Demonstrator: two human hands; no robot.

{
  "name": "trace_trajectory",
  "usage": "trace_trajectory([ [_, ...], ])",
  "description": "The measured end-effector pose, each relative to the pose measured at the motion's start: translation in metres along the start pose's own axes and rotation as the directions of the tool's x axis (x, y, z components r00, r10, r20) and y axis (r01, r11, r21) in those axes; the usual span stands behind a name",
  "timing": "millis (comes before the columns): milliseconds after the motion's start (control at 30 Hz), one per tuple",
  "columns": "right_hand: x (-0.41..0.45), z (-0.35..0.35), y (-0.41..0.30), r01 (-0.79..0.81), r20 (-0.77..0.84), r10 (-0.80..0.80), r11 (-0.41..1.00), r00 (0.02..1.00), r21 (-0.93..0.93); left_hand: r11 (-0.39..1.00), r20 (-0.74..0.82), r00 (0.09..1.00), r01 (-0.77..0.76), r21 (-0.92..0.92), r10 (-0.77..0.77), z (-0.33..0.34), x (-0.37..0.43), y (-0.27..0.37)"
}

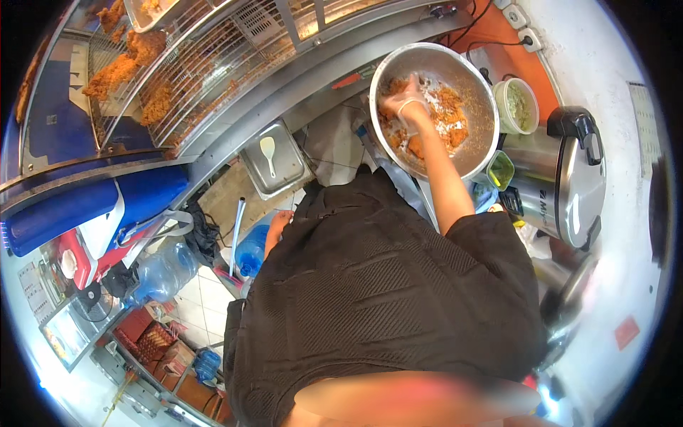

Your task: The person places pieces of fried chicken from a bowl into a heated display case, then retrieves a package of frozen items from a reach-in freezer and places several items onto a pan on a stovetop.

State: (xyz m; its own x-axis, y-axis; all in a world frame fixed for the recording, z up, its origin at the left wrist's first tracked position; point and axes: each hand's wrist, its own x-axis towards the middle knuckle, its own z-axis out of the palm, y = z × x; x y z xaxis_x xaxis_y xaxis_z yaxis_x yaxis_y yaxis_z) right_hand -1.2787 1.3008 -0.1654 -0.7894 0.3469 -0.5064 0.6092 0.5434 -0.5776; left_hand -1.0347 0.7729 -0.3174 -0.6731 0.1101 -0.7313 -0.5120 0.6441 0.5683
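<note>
My right hand, in what looks like a clear plastic glove, reaches into a large metal bowl. It is among orange-brown fried pieces, likely breaded chicken, with white patches around them. Whether the fingers grip a piece cannot be made out. Low at my left side hangs my left hand, partly hidden by my black shirt. It is near a blue water jug; nothing shows in it.
A glass display case with wire racks and fried chicken stands ahead left. Below it, a metal tray holds a rice paddle. Right of the bowl are a tub of shredded greens and a steel rice cooker.
</note>
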Motion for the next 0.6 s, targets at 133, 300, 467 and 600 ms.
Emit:
trace_trajectory([
  [133,-0.054,0.013,-0.045,-0.054,-0.092,0.009,0.862,0.996,-0.503,0.991,-0.026,0.995,0.095,-0.093,-0.097,0.011,0.006,0.0],
  [300,-0.027,0.014,-0.016,0.151,-0.212,-0.305,0.832,0.928,-0.534,0.998,-0.017,1.0,0.017,-0.06,-0.018,-0.001,0.005,0.026],
  [467,0.037,0.0,0.056,0.428,-0.458,-0.32,0.891,0.829,0.152,0.995,-0.017,0.995,-0.102,-0.018,0.102,-0.022,0.026,0.039],
  [600,-0.047,-0.027,0.047,0.023,-0.02,-0.146,0.017,0.989,1.0,0.998,-0.044,0.997,-0.062,-0.029,0.061,-0.014,0.016,0.015],
])
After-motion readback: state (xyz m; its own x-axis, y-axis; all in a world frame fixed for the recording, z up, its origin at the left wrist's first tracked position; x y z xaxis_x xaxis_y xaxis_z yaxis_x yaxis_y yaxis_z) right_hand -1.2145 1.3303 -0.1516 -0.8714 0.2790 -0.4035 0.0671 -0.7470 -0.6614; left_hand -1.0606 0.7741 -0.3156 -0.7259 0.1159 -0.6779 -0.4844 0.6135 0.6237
